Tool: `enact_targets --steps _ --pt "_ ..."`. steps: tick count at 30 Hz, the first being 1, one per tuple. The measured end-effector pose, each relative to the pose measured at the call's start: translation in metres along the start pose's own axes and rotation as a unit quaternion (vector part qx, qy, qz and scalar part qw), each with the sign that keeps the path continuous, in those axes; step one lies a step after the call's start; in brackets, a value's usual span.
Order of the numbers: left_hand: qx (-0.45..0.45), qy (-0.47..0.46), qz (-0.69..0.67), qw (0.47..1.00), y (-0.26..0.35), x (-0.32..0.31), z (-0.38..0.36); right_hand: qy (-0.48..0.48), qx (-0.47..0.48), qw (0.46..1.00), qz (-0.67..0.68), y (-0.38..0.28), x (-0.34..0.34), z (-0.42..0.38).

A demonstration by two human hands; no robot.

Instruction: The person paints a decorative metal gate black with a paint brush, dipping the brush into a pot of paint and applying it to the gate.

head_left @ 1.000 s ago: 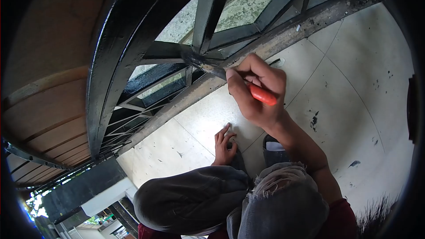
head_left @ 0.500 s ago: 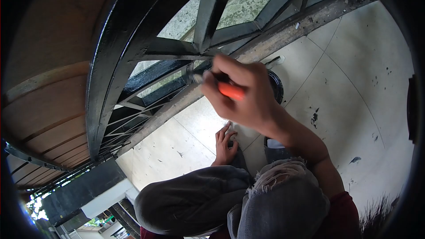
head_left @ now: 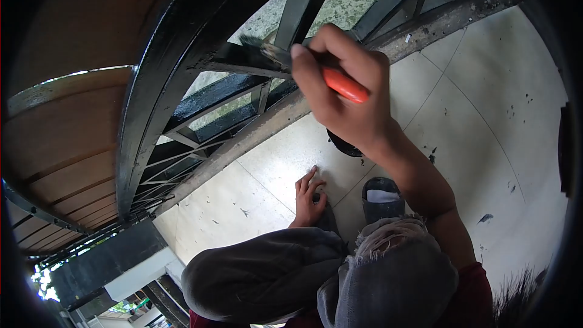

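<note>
A paintbrush (head_left: 345, 84) with an orange-red handle is gripped in my right hand (head_left: 358, 91). Its dark, paint-covered bristles point up and left and lie against a bar of the black metal gate (head_left: 225, 54). Wet black paint shines on several of the gate's bars. My left hand (head_left: 311, 200) is low, just in front of my knee, with its fingers spread and nothing in it. Behind my right wrist, a black paint container (head_left: 344, 144) on the floor is mostly hidden.
Pale floor tiles (head_left: 473, 127) carry black paint spots. A stained concrete sill (head_left: 267, 130) runs along the foot of the gate. My slippered foot (head_left: 384, 197) and bent knees (head_left: 267, 273) are below. Brown slatted panels (head_left: 67, 133) fill the left side.
My right hand has moved up and to the right with the paintbrush, and the bristles now reach a higher bar. My left hand has stayed in place.
</note>
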State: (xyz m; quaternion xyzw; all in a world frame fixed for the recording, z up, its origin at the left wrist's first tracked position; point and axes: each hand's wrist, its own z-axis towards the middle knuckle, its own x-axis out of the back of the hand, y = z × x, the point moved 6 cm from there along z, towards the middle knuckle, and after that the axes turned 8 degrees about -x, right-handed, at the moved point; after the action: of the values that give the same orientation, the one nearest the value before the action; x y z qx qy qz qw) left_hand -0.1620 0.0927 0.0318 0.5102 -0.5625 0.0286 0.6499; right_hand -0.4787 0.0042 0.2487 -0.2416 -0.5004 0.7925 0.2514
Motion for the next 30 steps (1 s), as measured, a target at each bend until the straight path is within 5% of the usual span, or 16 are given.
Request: enact_targets --steps 4,8,14,16,21,24,26,30 --pt "0.006 0.003 -0.007 1.0 0.0 0.001 0.003 -0.048 -0.005 0.992 -0.119 0.0 -0.016 0.0" --pt "0.003 0.006 -0.005 1.0 -0.003 -0.001 0.001 -0.023 -0.062 0.997 -0.047 -0.006 -0.001 0.018" --pt "0.002 0.002 -0.008 1.0 -0.002 0.0 0.002 -0.031 -0.02 0.992 -0.124 0.0 -0.008 0.016" --pt "0.006 0.002 -0.009 1.0 -0.004 -0.001 0.002 -0.059 -0.174 0.98 -0.083 0.002 0.002 0.022" --pt "-0.003 0.006 -0.004 1.0 -0.002 0.0 0.003 -0.01 -0.012 0.991 -0.13 -0.001 -0.014 0.009" --pt "0.006 0.005 -0.008 1.0 -0.004 0.001 0.002 -0.036 -0.137 0.988 -0.066 -0.005 -0.004 0.016" --pt "0.003 0.007 -0.014 1.0 -0.002 0.001 0.001 -0.016 -0.081 0.993 -0.079 -0.005 -0.009 0.015" --pt "-0.005 0.016 -0.013 1.0 -0.003 0.001 0.003 -0.13 -0.096 0.967 -0.199 -0.004 -0.016 -0.002"
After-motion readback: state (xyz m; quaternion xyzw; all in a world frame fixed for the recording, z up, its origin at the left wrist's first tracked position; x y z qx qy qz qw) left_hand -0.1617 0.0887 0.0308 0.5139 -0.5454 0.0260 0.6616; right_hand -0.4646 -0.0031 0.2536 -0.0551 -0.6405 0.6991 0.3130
